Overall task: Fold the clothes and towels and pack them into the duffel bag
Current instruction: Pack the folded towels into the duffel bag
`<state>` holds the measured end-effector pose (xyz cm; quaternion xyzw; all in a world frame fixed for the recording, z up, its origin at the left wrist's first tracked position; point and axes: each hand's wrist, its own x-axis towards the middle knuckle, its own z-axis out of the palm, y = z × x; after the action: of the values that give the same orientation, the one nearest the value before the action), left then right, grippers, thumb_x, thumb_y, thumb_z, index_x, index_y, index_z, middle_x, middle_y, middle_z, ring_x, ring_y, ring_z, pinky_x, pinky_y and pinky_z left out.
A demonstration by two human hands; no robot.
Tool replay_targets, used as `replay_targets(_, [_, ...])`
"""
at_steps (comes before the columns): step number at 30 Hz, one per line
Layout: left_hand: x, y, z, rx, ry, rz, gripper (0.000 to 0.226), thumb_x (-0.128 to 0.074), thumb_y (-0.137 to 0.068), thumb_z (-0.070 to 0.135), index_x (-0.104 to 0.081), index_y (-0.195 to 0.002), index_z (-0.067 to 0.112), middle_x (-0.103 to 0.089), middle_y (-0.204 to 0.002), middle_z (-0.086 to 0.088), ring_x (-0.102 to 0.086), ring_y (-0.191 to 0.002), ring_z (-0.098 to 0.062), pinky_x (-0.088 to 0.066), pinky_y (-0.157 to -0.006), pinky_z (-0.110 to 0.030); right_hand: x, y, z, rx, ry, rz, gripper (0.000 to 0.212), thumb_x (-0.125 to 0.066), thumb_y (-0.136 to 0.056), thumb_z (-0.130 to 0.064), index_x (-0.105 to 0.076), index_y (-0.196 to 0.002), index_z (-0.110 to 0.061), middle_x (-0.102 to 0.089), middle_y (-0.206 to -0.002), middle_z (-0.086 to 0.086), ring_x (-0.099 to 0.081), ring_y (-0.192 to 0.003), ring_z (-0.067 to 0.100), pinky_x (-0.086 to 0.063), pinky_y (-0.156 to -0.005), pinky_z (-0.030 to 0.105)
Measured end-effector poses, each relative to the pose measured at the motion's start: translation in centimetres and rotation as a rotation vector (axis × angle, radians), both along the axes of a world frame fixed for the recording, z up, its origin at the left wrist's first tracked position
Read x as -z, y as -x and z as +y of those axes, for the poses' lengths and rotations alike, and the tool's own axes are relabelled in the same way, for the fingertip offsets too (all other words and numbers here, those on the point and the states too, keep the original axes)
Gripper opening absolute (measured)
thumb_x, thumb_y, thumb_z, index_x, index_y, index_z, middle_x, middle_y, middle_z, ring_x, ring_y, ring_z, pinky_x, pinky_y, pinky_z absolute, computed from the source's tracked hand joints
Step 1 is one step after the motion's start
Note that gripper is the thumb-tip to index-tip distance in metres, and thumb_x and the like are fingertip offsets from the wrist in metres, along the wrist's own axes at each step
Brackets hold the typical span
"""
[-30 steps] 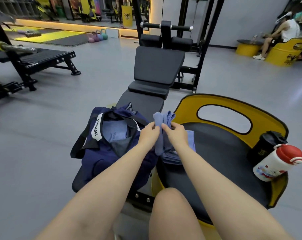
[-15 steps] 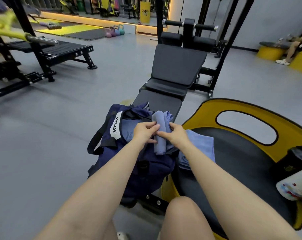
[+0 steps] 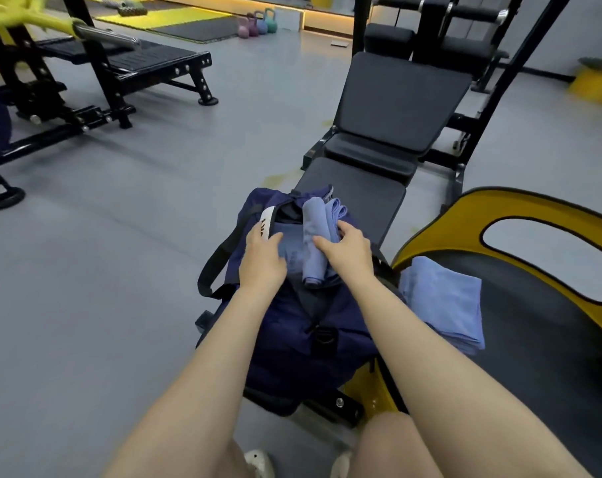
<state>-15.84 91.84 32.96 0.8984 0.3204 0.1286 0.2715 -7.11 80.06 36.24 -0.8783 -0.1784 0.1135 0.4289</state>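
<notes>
A navy duffel bag [image 3: 292,346] lies open on the black bench [image 3: 358,191] in front of me. A rolled blue towel [image 3: 313,229] sits in the bag's opening, on top of a folded pale blue garment [image 3: 291,251]. My right hand [image 3: 347,253] grips the roll from the right, thumb against its side. My left hand [image 3: 261,260] rests flat on the bag's left rim, beside the white strap label. A second blue towel [image 3: 440,301] lies folded on the black and yellow seat [image 3: 499,208] to the right.
The bench's raised backrest [image 3: 396,98] and a black rack stand behind the bag. Another bench with a barbell [image 3: 137,60] is at the far left, and kettlebells [image 3: 258,25] sit by the mats. Grey floor lies to the left. My knees are at the bottom.
Both hands carried the rolled towel left from above the seat into the bag's opening. My left hand has let go of it and moved to the bag's rim.
</notes>
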Motion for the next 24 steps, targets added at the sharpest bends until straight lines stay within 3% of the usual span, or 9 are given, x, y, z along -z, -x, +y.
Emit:
replay_targets(3, [0.2, -0.2, 0.9, 0.008, 0.074, 0.014, 0.065, -0.049, -0.087, 0.0, -0.031, -0.147, 0.016, -0.012, -0.157, -0.004, -0.028, -0.139, -0.026, -0.039, -0.099, -0.036, 0.7, -0.3, 1.7, -0.007, 0.009, -0.007, 0.022, -0.064, -0.082, -0.033, -0.051, -0.088, -0.017, -0.059, -0.088, 0.0, -0.055, -0.088, 0.025, -0.037, -0.061, 0.032])
replay_targets(8, [0.1, -0.3, 2.4, -0.035, 0.244, -0.032, 0.08, -0.041, -0.082, -0.009, -0.016, -0.151, 0.02, -0.003, -0.159, 0.006, -0.023, -0.142, -0.02, -0.037, -0.098, -0.026, 2.1, -1.4, 4.5, 0.011, 0.088, -0.028, 0.044, -0.063, -0.086, -0.038, -0.053, -0.123, -0.016, -0.061, -0.121, 0.008, -0.055, -0.112, 0.032, -0.04, -0.076, 0.033])
replay_targets(11, [0.2, -0.3, 3.0, -0.027, 0.251, -0.072, 0.083, -0.039, -0.08, -0.011, -0.015, -0.152, 0.022, -0.004, -0.159, 0.01, -0.025, -0.141, -0.016, -0.033, -0.094, -0.021, 3.2, -2.0, 6.2, 0.0, 0.113, -0.044, 0.04, -0.062, -0.086, -0.039, -0.051, -0.117, -0.016, -0.062, -0.116, 0.007, -0.056, -0.107, 0.032, -0.042, -0.074, 0.034])
replay_targets(19, [0.4, -0.8, 4.2, -0.047, 0.209, -0.125, 0.067, -0.042, -0.089, 0.0, -0.027, -0.149, 0.024, -0.02, -0.155, 0.014, -0.039, -0.132, -0.013, -0.029, -0.09, -0.017, 5.1, -2.3, 8.3, -0.086, 0.244, -0.155, 0.066, -0.058, -0.091, -0.034, -0.022, -0.146, -0.027, -0.053, -0.122, 0.011, -0.056, -0.105, 0.033, -0.039, -0.07, 0.034])
replay_targets(21, [0.4, -0.7, 4.4, -0.045, 0.204, -0.143, 0.062, -0.04, -0.092, 0.002, -0.027, -0.149, 0.025, -0.022, -0.155, 0.013, -0.036, -0.134, -0.012, -0.027, -0.091, -0.017, 5.3, -2.5, 8.4, -0.111, 0.279, -0.134, 0.061, -0.056, -0.092, -0.034, -0.026, -0.145, -0.03, -0.046, -0.127, 0.011, -0.054, -0.105, 0.033, -0.038, -0.071, 0.034])
replay_targets(24, [0.1, -0.5, 4.0, -0.026, 0.233, -0.129, 0.074, -0.036, -0.085, -0.01, -0.023, -0.15, 0.023, -0.016, -0.157, 0.013, -0.029, -0.138, -0.011, -0.024, -0.092, -0.015, 5.6, -2.8, 8.4, -0.134, 0.291, -0.078, 0.05, -0.055, -0.092, -0.037, -0.038, -0.138, -0.028, -0.04, -0.132, 0.009, -0.053, -0.105, 0.03, -0.038, -0.073, 0.032])
